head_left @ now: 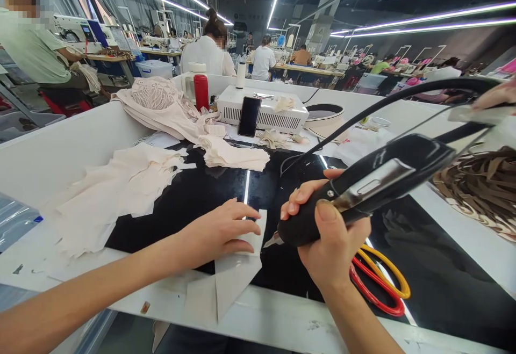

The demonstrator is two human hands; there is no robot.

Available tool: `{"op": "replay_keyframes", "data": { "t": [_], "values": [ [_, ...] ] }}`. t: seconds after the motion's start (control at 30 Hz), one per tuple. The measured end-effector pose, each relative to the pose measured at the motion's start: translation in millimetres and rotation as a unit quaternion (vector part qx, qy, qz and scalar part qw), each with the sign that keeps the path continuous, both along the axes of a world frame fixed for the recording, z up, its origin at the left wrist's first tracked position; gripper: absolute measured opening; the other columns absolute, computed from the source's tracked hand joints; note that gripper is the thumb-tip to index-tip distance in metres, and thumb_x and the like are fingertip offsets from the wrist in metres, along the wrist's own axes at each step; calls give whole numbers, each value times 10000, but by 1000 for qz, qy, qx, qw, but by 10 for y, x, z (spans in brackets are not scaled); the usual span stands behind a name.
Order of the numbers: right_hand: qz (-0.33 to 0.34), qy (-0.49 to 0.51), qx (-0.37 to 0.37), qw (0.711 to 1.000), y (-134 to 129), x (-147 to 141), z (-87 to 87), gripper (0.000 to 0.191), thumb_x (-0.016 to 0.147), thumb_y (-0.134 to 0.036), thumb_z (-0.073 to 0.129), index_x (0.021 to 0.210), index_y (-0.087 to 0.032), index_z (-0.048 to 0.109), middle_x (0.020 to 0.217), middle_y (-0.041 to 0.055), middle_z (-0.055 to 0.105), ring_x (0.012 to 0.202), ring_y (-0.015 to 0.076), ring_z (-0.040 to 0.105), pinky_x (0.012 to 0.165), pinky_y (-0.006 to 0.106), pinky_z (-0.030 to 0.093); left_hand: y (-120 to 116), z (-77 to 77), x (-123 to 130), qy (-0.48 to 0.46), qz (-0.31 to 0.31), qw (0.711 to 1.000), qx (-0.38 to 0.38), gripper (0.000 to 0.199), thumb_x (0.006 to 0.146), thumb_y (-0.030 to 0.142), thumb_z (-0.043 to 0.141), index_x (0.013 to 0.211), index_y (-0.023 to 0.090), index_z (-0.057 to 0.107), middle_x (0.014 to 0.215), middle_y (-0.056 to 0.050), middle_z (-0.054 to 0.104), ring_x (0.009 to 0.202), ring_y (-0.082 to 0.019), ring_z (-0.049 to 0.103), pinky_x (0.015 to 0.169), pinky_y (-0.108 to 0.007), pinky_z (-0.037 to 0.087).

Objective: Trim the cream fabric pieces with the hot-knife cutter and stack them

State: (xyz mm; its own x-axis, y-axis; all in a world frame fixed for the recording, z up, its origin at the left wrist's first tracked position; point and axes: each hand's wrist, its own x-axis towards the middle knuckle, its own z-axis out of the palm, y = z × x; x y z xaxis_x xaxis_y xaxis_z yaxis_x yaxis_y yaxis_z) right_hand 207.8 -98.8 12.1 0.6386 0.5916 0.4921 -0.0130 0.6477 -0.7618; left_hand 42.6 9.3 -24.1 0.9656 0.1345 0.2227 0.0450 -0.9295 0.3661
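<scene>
My left hand [226, 233] lies with its fingers spread on a pale fabric piece [237, 279], which rests on the black glossy panel [419, 268] and hangs over its front edge. Wrapped round a black handheld tool [302, 225] is my right hand [332, 241]. The tool's pointed metal tip [274, 240] is just right of the fabric's edge, close to my left fingertips. A thick black cable runs from the tool's rear.
Pale fabric pieces [124, 182] lie left, with a folded stack [234, 155] behind. Further back are a phone [249, 116], a white box [258, 109] and a red bottle [201, 92]. Right are red-and-yellow handles [397, 284], brown straps [484, 182] and another person's hand [497, 96].
</scene>
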Motion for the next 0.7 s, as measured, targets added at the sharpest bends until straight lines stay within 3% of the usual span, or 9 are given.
{"op": "replay_keyframes", "data": {
  "t": [0.03, 0.1, 0.2, 0.3, 0.37, 0.57, 0.7],
  "values": [
    [-8, -3, 3, 1000, -2, 18, 14, 381, 830, -361, 820, 1129, -271, 602, 762, -51, 662, 562, 136, 600, 501, 290, 540, -66, -2, -52, -18, 28, 999, 8, 169, 1031, 313, 692, 1154, 198, 693, 1242, -77, 686, 1155, -229, 647, 1012, -360, 531],
    [-20, -9, 0, 1000, -3, 49, 28, 365, 834, -349, 810, 1127, -271, 606, 762, -50, 661, 552, 136, 602, 498, 292, 540, -221, -36, -143, -21, 71, 996, 54, 141, 1087, 265, 581, 1037, 186, 686, 959, -35, 672, 881, -191, 633, 793, -307, 532],
    [-22, -9, -9, 1000, 5, 70, 14, 374, 832, -351, 809, 1136, -274, 603, 764, -48, 651, 568, 141, 609, 506, 292, 541, -441, -156, -217, -3, 70, 988, 138, 227, 1090, 146, 471, 957, 183, 652, 825, -19, 612, 716, -189, 572, 690, -326, 500],
    [-18, -23, -9, 1000, 3, 64, 2, 381, 831, -362, 813, 1140, -275, 607, 769, -44, 652, 575, 144, 611, 512, 296, 544, -536, -258, -240, 14, 76, 981, 179, 204, 1022, 46, 485, 1056, 175, 638, 909, -47, 642, 786, -210, 620, 739, -341, 532],
    [-12, -26, -8, 1000, -6, 56, 11, 373, 830, -358, 816, 1134, -278, 615, 767, -45, 655, 567, 142, 611, 510, 295, 544, -502, -261, -261, 15, 78, 983, 166, 255, 981, -1, 516, 1127, 175, 628, 983, -55, 661, 862, -214, 654, 784, -338, 552],
    [-1, -6, -2, 1000, -11, 44, 55, 335, 825, -318, 801, 1108, -269, 629, 747, -45, 660, 557, 141, 609, 496, 287, 539, -133, -123, -353, -17, -26, 996, 79, 257, 1052, 68, 554, 1229, 219, 661, 1205, -53, 715, 1180, -198, 661, 1113, -364, 494],
    [-6, -8, -4, 1000, 26, 43, 41, 352, 817, -304, 809, 1114, -264, 623, 740, -46, 664, 555, 145, 611, 491, 296, 554, 3, -84, -358, -17, -61, 997, 36, 237, 1074, 91, 534, 1198, 211, 696, 1234, -43, 741, 1245, -185, 650, 1142, -325, 481]
  ]
}}
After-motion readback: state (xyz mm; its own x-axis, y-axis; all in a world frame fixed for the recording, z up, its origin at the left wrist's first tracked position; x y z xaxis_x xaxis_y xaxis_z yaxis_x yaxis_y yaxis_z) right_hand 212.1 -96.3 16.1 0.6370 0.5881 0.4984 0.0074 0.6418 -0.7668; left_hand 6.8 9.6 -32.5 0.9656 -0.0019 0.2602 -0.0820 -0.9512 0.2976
